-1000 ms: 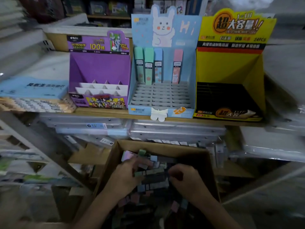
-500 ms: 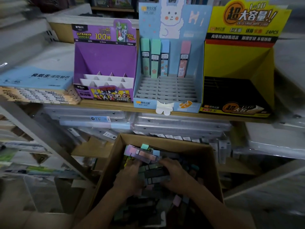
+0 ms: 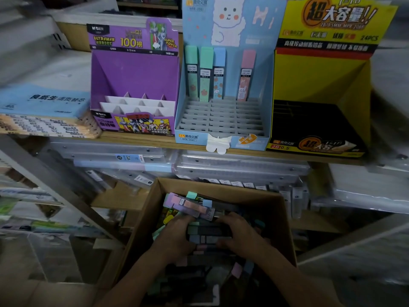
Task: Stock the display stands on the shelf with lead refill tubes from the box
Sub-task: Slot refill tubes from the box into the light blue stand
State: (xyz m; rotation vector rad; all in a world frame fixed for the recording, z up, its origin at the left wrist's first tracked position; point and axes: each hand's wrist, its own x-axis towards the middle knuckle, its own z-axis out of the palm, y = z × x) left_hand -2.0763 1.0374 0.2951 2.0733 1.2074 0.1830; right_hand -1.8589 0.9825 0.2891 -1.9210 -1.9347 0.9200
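A brown cardboard box (image 3: 285,218) below the shelf is full of pastel lead refill tubes. My left hand (image 3: 174,238) and my right hand (image 3: 239,233) are both down in it, gripping the two ends of a stacked bundle of tubes (image 3: 208,233). A pink-purple tube (image 3: 188,204) lies loose on top, just behind my fingers. On the shelf stand three display stands: a purple one (image 3: 132,76) with bare white dividers, a blue rabbit one (image 3: 223,120) holding several upright tubes (image 3: 205,74) in its back row, and a yellow one (image 3: 321,85) with a black base.
A blue stack of loose-leaf paper packs (image 3: 44,103) lies left of the purple stand. Clear plastic folders (image 3: 221,167) fill the level under the wooden shelf board (image 3: 143,140). Wrapped white packs (image 3: 376,191) sit at the right. Metal shelf struts (image 3: 55,185) slant at lower left.
The view has moved closer to the shelf and box. My hands have closed in from both sides onto a bundle of tubes; the pink-purple tube now lies on top of the pile.
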